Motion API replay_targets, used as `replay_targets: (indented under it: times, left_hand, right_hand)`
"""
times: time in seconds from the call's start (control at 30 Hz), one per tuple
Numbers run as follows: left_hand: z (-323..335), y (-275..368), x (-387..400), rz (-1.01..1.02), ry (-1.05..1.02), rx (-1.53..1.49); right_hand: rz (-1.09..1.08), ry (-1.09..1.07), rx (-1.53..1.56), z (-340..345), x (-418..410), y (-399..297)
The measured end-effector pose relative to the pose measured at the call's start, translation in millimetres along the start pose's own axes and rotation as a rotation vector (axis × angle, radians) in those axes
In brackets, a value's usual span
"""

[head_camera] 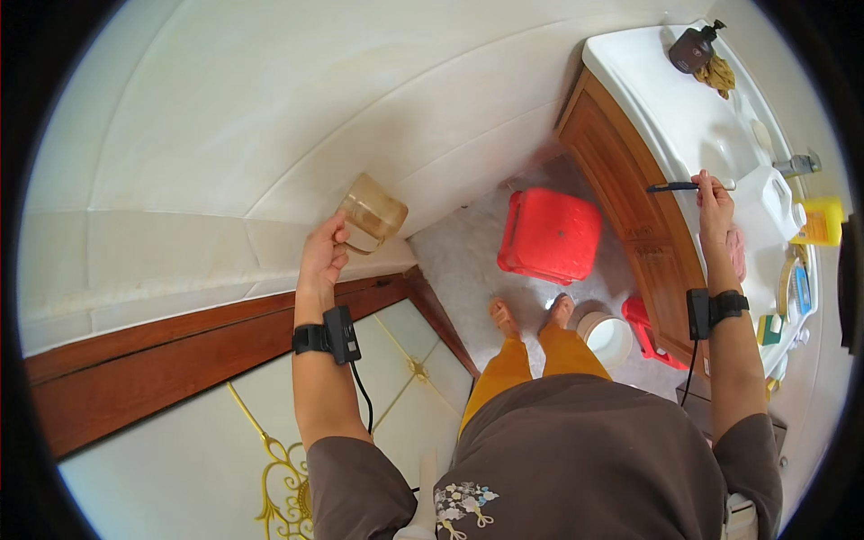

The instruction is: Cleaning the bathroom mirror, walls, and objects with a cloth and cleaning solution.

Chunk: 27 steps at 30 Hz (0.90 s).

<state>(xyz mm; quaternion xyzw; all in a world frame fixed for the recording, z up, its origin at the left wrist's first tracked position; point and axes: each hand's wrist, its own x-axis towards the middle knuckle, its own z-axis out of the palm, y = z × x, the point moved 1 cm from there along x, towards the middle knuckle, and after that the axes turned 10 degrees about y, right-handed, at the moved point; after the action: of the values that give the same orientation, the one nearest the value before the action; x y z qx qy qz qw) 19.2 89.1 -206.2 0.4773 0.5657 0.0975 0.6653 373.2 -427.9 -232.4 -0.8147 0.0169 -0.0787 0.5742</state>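
Note:
My left hand point(325, 248) grips a translucent amber plastic mug point(375, 206) near its handle. The mug is tilted and held up in front of the pale wall tiles; I cannot tell if it touches them. On the other side, my right hand point(714, 208) pinches a slim stick-like tool point(671, 187) with a dark end and a pale end, possibly a toothbrush. That hand is over the front edge of the white washbasin counter point(648, 81). Close beside it is a white plastic jug point(761, 202). A pink cloth point(736, 253) lies partly behind my right wrist.
A red plastic stool point(550, 233) stands on the floor before my feet, with a white bucket point(605, 339) nearby. The counter holds a dark pump bottle point(692, 50), a brown cloth point(717, 75), a yellow container point(822, 221), a blue brush point(802, 289) and a sponge point(768, 330). A faucet point(798, 165) juts over the basin.

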Motion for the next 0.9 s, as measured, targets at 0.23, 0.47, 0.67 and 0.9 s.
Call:
replay_targets:
  times: [0.23, 0.47, 0.67, 0.9]
  left_hand:
    - [27.6, -13.4, -9.8, 0.093, -0.116, 0.15]
    - [52.5, -33.6, 20.0, -0.205, -0.145, -0.143]
    - [25.2, -31.0, 45.4, -0.463, -0.292, -0.563]
    - [57.0, 6.6, 28.4, -0.491, -0.439, -0.679]
  right_hand:
    - [-0.012, -0.018, 0.025, -1.6, -1.1, -5.5]
    - [-0.046, 0.022, -0.033, 0.6, -4.2, 0.3]
    - [-0.047, 0.031, -0.088, 0.1, -8.1, -5.7]
    - [-0.08, 0.026, -0.137, 11.0, -13.3, -23.0]
